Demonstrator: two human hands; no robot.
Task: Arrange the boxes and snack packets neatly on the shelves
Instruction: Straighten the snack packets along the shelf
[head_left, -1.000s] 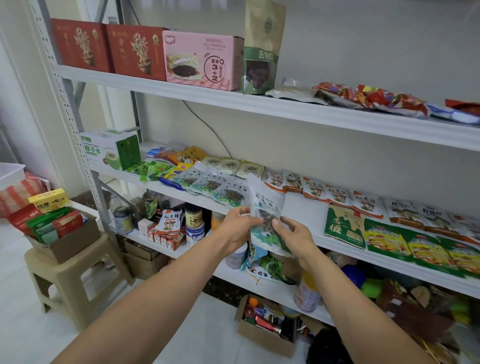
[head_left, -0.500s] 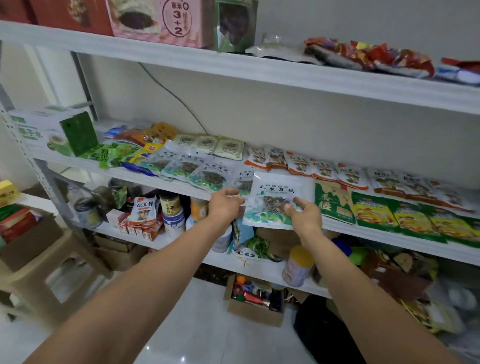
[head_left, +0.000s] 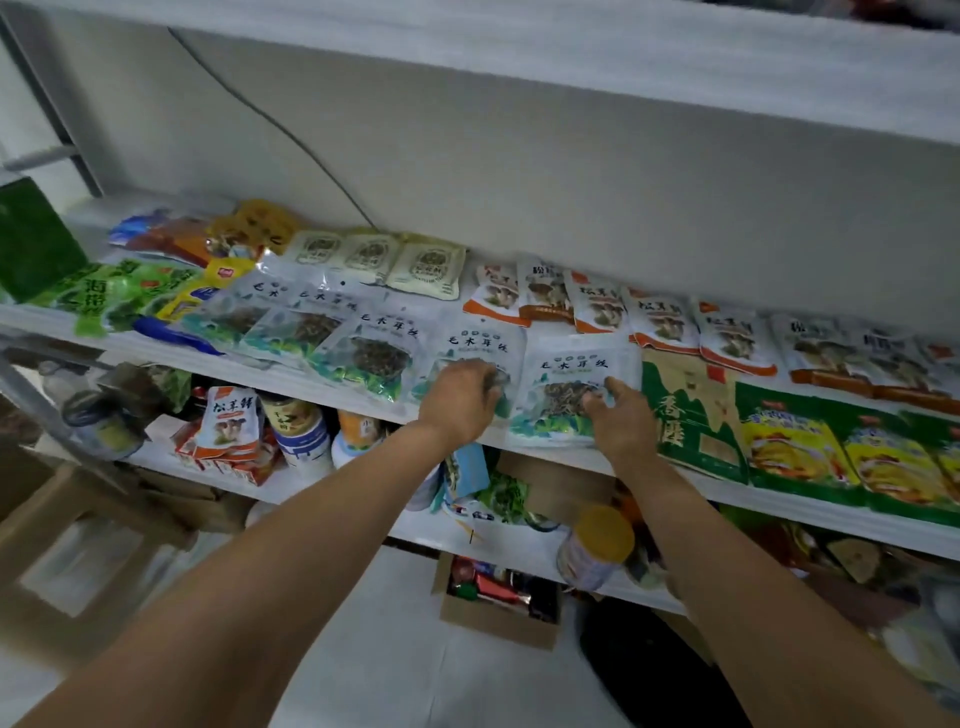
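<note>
Now our right hand (head_left: 621, 426) pinches the packet (head_left: 571, 366) lying flat on the shelf (head_left: 779, 514); left hand's (head_left: 460, 400) grip we can't tell.

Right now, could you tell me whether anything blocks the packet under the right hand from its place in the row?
Nothing visible does: the packet lies on the shelf between a like packet and the green bag, right hand on it.

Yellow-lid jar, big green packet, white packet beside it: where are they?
Yellow-lid jar (head_left: 605, 535): head view, its yellow lid.
Big green packet (head_left: 688, 418): head view, green front.
White packet beside it (head_left: 574, 364): head view, printed top.
</note>
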